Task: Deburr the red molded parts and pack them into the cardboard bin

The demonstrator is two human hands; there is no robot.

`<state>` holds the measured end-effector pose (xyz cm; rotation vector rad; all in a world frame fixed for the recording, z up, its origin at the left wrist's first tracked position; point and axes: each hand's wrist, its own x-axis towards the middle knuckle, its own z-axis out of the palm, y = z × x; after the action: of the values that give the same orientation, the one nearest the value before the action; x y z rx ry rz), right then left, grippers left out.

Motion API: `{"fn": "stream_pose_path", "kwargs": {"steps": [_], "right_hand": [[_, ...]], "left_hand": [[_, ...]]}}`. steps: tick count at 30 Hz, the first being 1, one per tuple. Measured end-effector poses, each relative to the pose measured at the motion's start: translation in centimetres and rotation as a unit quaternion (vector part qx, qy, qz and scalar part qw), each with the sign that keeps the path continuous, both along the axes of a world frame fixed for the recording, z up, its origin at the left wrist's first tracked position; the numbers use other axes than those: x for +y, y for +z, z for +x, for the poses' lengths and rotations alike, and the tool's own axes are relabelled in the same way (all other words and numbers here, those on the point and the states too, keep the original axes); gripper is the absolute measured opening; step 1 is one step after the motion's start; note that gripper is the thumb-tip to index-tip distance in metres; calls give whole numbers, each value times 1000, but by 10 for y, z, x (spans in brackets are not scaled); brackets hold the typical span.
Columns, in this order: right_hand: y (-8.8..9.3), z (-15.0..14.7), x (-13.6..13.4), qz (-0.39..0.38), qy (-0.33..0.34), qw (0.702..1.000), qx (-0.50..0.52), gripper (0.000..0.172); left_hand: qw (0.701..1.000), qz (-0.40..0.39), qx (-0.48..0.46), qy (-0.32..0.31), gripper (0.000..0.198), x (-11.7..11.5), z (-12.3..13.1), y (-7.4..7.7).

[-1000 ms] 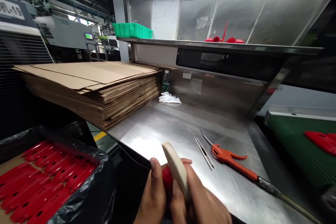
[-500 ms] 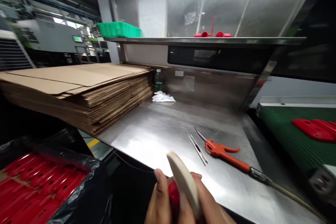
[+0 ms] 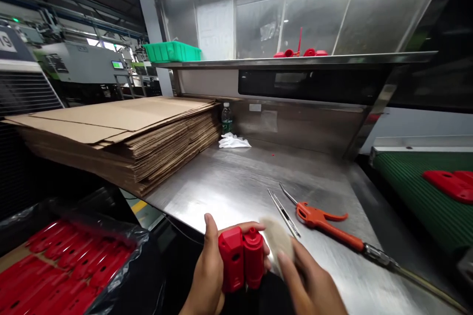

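Low in front of me, my left hand (image 3: pixel 207 268) is closed around a red plastic part (image 3: pixel 232 260), thumb up along its left side. The part has a flat body with a dark hole and a rounded, stepped cylinder beside it. My right hand (image 3: pixel 308 278) grips a flat beige pad (image 3: pixel 278 238) just right of the part. Motion blurs the pad, and I cannot tell whether it touches the red plastic. Beyond my hands, metal tweezers (image 3: pixel 284 212) and an orange air blow gun (image 3: pixel 323 224) with a hose lie on the steel table (image 3: pixel 221 177).
Stacked cardboard sheets (image 3: pixel 173 150) cover the table's left side. A bottle (image 3: pixel 226 118) and white gloves (image 3: pixel 234 141) lie behind. A shelf (image 3: pixel 258 62) holds a green bin (image 3: pixel 172 51). Red parts fill a lined box (image 3: pixel 136 241) lower left; others ride a green conveyor belt (image 3: pixel 402 182) at right.
The beige pad has moved right, off the front of the red part, which now shows plainly in my left hand. My hands have parted slightly. The view has shifted a little.
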<state>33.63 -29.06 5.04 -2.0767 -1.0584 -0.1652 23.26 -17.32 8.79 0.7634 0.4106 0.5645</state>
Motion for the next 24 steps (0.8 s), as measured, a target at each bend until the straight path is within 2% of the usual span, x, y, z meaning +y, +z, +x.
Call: {"fn": "stream_pose_path", "kwargs": {"steps": [2,4,6,7,9,10,13,16,19,21,24], "right_hand": [[7,17,19,-61,31,997,28,46],[12,42,21,-88,41,994,41,50],[12,79,5,-95,48,994,24,49],[10,101,-8,-110,80,991,11,55],[5,143,-34,-210,50,972,-93,79],[2,160,-45,-236,48,966,-95,86],[-4,186,-55,-298,43,949,-92,94],[0,187,-41,-316,29,941,-117,86],[13,181,-35,-301,33,939,-163,54],[17,177,-46,-285,51,939,-186,34],[3,161,-76,-245,99,943,-203,25]], "left_hand": [[1000,-19,-3,-2,76,0,-3,2],[999,-25,-16,-23,77,2,-6,3],[998,-21,-33,-51,80,6,-7,2],[997,-21,-40,-62,81,9,-6,1],[995,-29,-49,-77,80,13,-4,-1],[995,-36,-54,-82,79,15,-2,-2],[993,-48,-62,-91,75,18,2,-3],[991,-50,-69,-99,70,20,3,-1],[992,-41,-68,-98,69,23,-2,2],[994,-42,-61,-83,67,27,-7,3],[997,-52,-44,-44,63,32,-12,4]]}}
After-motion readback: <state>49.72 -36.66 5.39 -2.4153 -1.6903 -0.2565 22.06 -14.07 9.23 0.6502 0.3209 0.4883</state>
